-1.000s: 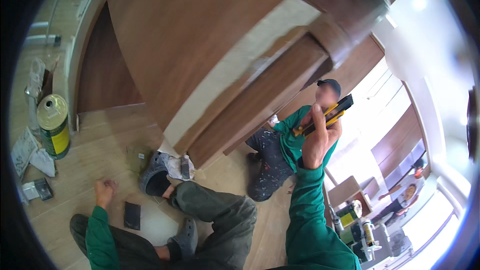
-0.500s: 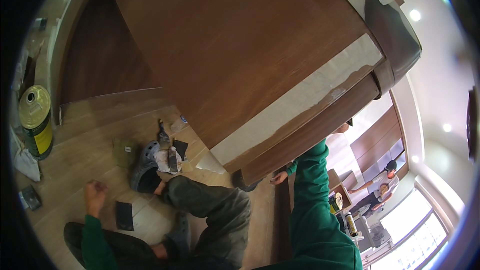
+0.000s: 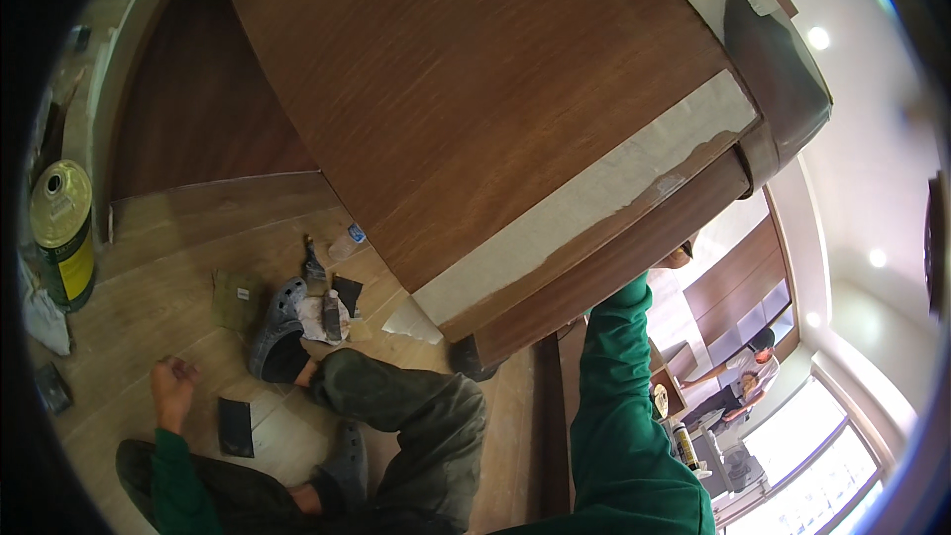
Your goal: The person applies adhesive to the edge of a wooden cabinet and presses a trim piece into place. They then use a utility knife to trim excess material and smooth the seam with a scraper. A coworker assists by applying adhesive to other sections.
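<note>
My left hand [image 3: 173, 379] hovers over the wood-look floor at the lower left, fingers curled in, with nothing visible in it. Below it lies a dark rectangular sheet [image 3: 236, 427]. My right arm [image 3: 619, 406], in a green sleeve, reaches up to the lower edge of a large brown wood-grain panel [image 3: 475, 109]. That edge hides most or all of my right hand; beside the cuff shows a small patch of skin whose owner I cannot tell. A pale strip [image 3: 594, 198] with a ragged lower border runs along the panel.
A yellow-and-black metal can [image 3: 67, 233] stands at the left. By my shoe [image 3: 275, 332] lie a brush [image 3: 313, 260], a dark sanding sheet [image 3: 347, 292] and a crumpled whitish cloth [image 3: 315, 319]. At the far right, a person in a cap [image 3: 748, 376] stands near a window and a fan.
A green-sleeved hand that showed under the panel's lower corner has gone almost wholly from sight. The view has shifted slightly; my left hand stays curled and my right arm remains raised.
</note>
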